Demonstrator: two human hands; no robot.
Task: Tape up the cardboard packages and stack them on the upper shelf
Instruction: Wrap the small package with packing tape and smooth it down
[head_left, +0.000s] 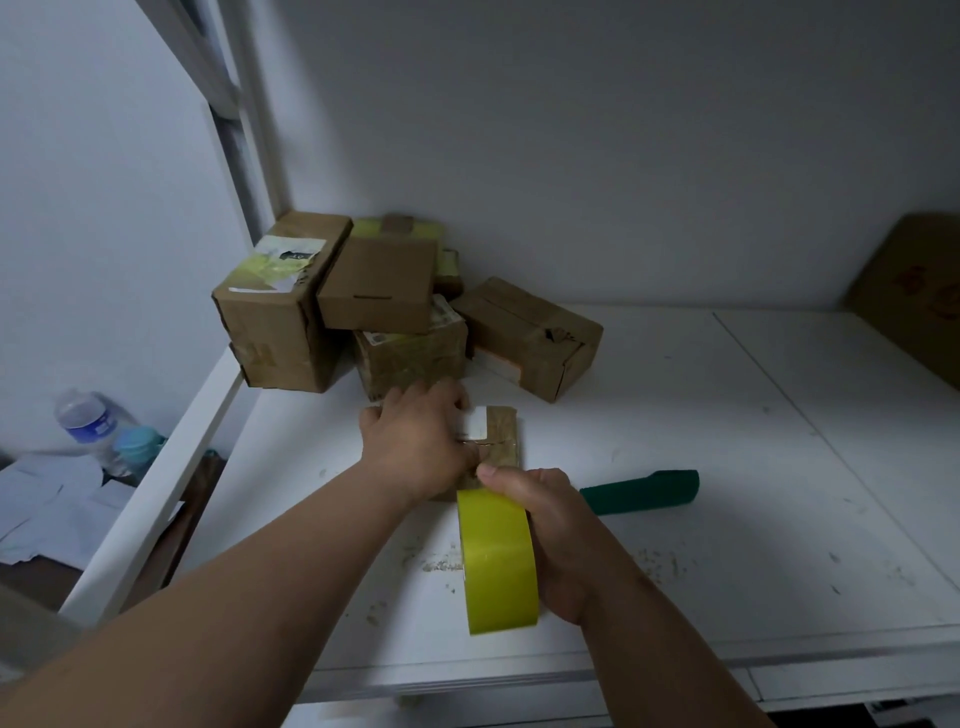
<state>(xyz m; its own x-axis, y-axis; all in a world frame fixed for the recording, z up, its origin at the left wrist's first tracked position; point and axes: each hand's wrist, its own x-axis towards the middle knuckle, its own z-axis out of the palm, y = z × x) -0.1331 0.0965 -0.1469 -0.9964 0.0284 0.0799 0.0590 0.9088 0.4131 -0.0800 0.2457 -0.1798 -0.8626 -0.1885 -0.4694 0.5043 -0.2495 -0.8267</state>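
- No text can be read with certainty anywhere.
- A pale green and white label (283, 262) is seen on top of the left cardboard box (275, 317); its dark printed mark is too blurred to read.
- Red characters (930, 288) are printed on the flat cardboard sheet (914, 291) at the right edge; they stay illegible.
- A blue label is wrapped round the water bottle (85, 418); its print is too small to read.

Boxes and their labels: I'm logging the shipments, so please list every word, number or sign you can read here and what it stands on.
No text here can be read for certain.
Label on the left box: dark printed mark, too blurred to read.
White sticker on the small package under the left hand: blank or too small to tell.
Red marks on the flat carton at far right: blurred.
Blue label on the water bottle: unreadable.
Yellow tape roll in the right hand: no print visible.
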